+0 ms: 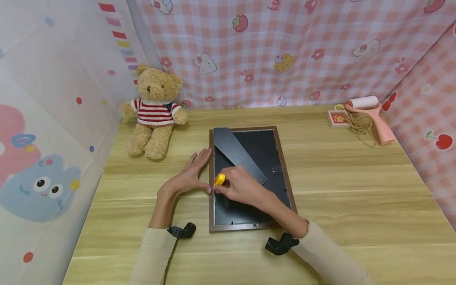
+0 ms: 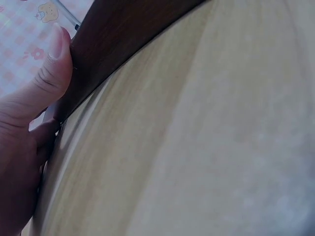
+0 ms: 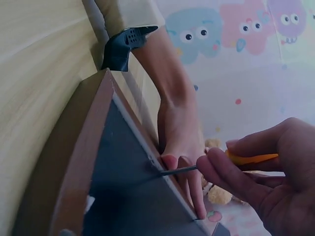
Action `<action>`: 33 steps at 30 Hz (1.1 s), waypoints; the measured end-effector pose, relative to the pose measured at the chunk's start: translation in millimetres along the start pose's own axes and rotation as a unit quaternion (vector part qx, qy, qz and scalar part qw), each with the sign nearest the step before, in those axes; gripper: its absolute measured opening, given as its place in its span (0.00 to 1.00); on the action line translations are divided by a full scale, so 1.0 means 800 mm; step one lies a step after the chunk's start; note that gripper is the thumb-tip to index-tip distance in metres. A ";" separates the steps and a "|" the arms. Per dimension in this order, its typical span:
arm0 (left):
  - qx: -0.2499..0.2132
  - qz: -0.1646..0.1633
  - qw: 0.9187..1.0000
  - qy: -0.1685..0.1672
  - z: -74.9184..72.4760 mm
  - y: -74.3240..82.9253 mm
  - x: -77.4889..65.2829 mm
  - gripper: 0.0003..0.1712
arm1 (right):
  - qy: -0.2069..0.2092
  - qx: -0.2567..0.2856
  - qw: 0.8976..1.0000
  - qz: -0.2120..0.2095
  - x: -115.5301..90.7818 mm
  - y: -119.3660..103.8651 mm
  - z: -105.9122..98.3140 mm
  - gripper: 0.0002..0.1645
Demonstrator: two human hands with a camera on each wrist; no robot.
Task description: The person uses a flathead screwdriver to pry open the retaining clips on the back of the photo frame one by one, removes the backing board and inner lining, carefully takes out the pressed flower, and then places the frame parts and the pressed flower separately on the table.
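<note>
A brown picture frame lies face down on the table, showing its black backing board. Its dark grey stand leg slants across the board. My right hand pinches a yellow-handled screwdriver between thumb and fingers. In the right wrist view the thin metal shaft meets the inner edge of the frame's left side. Against that side's outer edge rests my left hand, thumb and fingers spread and fairly straight; the left wrist view shows its thumb touching the brown wood.
A teddy bear in a striped top sits at the back left. At the back right are a pink lint roller, a small box and a bundle of twine. Patterned cloth hangs behind the wooden table.
</note>
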State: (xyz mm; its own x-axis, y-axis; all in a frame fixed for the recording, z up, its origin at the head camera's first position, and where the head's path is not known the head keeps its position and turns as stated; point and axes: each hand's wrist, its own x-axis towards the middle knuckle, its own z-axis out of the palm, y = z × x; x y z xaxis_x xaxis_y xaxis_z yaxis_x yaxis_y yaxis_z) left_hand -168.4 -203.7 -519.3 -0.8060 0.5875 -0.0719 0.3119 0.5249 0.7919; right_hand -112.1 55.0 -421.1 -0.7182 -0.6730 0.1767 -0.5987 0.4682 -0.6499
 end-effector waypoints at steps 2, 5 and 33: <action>0.000 0.001 1.000 0.000 0.001 0.003 0.002 0.92 | -0.004 -0.001 1.000 0.002 0.002 0.000 -0.002 0.08; 0.000 0.002 1.000 -0.001 0.004 0.006 0.005 0.92 | -0.011 0.010 1.000 0.013 0.000 0.002 -0.007 0.08; -0.019 0.088 0.995 0.042 0.090 0.057 -0.100 0.74 | 0.046 -0.078 0.974 0.206 0.015 0.236 -0.158 0.15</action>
State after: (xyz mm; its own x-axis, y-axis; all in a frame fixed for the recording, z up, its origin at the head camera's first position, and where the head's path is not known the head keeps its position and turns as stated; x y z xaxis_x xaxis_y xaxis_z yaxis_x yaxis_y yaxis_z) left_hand -53.6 -182.9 -521.1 -0.7806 0.6134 0.1201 0.4345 0.3944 0.8097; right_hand -278.4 207.6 -448.5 -0.9338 -0.3579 -0.0046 -0.2940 0.7742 -0.5605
